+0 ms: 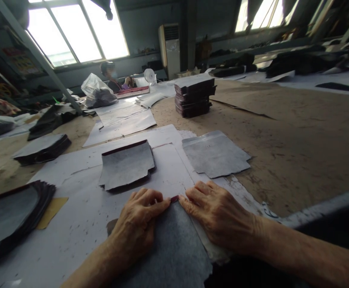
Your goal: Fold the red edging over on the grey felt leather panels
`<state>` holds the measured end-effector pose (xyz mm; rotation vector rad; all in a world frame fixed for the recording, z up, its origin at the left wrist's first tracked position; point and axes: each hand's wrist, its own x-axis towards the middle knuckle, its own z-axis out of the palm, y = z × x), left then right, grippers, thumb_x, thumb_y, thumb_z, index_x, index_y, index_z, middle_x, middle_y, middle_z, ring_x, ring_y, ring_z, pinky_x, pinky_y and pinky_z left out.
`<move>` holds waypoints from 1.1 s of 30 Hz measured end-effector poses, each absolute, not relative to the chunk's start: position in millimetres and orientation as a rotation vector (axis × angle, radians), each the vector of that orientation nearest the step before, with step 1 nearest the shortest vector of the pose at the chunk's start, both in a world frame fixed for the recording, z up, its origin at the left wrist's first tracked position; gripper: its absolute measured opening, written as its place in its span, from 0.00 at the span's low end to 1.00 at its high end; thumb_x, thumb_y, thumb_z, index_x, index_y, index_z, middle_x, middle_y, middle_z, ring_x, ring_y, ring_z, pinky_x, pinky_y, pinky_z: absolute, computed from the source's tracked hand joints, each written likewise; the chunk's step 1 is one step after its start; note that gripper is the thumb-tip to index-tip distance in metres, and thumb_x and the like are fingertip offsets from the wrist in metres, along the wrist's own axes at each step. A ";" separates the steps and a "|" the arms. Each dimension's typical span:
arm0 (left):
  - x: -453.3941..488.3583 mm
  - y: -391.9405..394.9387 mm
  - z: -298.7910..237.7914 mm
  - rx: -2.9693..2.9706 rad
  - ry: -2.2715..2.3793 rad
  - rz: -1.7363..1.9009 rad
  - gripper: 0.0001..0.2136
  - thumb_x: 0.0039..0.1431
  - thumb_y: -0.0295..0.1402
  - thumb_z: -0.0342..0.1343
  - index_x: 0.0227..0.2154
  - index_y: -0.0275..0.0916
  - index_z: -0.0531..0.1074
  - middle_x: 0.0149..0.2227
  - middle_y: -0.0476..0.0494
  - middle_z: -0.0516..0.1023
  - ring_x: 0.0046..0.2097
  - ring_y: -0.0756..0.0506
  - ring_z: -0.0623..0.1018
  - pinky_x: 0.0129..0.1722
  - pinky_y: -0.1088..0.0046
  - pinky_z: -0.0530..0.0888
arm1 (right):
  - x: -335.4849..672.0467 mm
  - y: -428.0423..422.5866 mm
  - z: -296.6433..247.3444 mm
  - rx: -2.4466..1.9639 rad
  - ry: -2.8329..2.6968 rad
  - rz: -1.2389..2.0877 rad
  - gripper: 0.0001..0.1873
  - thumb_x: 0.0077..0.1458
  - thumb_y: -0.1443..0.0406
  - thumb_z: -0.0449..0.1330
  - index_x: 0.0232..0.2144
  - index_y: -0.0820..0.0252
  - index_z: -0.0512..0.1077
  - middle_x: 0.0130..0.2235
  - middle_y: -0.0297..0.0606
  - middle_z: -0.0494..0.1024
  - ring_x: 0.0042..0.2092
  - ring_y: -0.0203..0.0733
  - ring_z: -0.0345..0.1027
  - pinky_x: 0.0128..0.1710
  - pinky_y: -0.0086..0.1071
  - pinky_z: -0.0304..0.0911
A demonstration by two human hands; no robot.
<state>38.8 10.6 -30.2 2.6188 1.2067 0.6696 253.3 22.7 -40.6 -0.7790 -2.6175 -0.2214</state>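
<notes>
A thin grey panel with a fabric-like face [174, 248] is lying nearest the person, on a wide white paper sheet [81, 204], and is serving as the landmark here. A narrow dark red strip [174, 198] is showing at its far edge. The left hand [138, 220] is grasping that edge at the strip's left end, thumb and curled fingers closing in; the right hand [219, 212] is grasping at the right end, thumb tip meeting the strip. How far the fingers are reaching underneath, I cannot tell.

The step in hand seems to be turning and pressing down this edge; the next move is probably calling for even pressure along the strip, with the panel being kept square.

Beyond the panel to the left, a grey piece with a long dark red border [126, 166] is lying; beyond it to the right, a flat notched grey piece [215, 154] is resting. Well left, a thick pile of dark-edged grey pieces [9, 216] is sitting beside a yellow card [53, 212]. Far beyond the panel, a tall dark red stack [194, 98] is standing on the brown table [282, 148], and farther off a seated person [114, 85] is facing the table.
</notes>
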 end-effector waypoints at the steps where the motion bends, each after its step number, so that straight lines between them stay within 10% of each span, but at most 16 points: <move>1: 38.7 10.6 -31.3 2.639 1.199 0.682 0.19 0.53 0.19 0.43 0.42 0.42 0.71 0.36 0.44 0.70 0.37 0.46 0.68 0.36 0.63 0.69 | 253.3 23.0 -40.7 -0.778 -2.617 -0.214 0.17 0.53 0.72 0.47 0.44 0.68 0.68 0.36 0.45 0.69 0.35 0.43 0.57 0.35 0.39 0.57; 33: 43.0 6.0 -37.4 2.844 1.237 0.449 0.26 0.50 0.19 0.40 0.54 0.36 0.58 0.43 0.38 0.64 0.39 0.43 0.64 0.36 0.61 0.67 | 254.6 27.2 -41.7 -0.819 -2.405 0.082 0.14 0.52 0.74 0.47 0.37 0.67 0.71 0.32 0.43 0.69 0.34 0.41 0.60 0.35 0.36 0.60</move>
